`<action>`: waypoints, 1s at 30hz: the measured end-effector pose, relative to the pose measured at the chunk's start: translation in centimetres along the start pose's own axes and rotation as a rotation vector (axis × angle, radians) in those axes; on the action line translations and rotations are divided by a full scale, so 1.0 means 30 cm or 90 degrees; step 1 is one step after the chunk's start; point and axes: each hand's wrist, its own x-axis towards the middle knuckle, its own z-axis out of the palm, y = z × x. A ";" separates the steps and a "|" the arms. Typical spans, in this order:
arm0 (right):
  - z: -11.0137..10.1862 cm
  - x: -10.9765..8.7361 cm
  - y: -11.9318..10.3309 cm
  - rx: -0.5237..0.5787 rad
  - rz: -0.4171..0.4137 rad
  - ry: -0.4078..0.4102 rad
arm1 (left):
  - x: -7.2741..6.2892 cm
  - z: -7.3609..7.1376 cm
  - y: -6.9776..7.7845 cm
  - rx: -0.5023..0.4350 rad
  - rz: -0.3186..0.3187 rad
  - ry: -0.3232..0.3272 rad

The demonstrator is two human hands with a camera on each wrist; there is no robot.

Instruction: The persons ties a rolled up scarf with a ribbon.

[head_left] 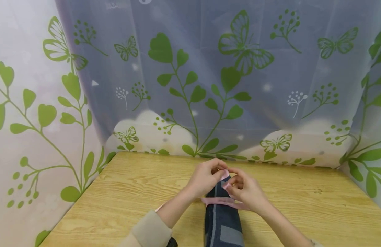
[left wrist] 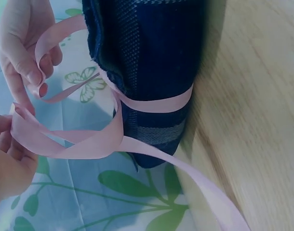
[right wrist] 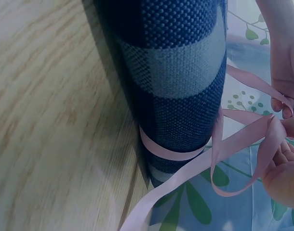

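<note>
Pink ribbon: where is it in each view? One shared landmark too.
Head: pink ribbon low, right of centre, across the dark blue roll and up to the left hand and right hand, which pinch it.
Left wrist: pink ribbon band near centre, loops at left, tail off the bottom edge.
Right wrist: pink ribbon band below centre, loops at right, tail off the bottom edge.
Shared landmark: the dark blue roll.
</note>
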 end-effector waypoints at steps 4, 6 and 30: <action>-0.001 -0.003 0.001 0.040 -0.005 -0.008 | -0.007 0.008 -0.002 -0.021 0.002 -0.015; 0.001 -0.003 0.003 0.056 -0.001 -0.010 | -0.011 0.012 -0.004 -0.030 0.001 -0.021; 0.029 -0.005 -0.007 0.086 0.108 0.035 | -0.021 0.043 -0.014 -0.110 -0.054 -0.008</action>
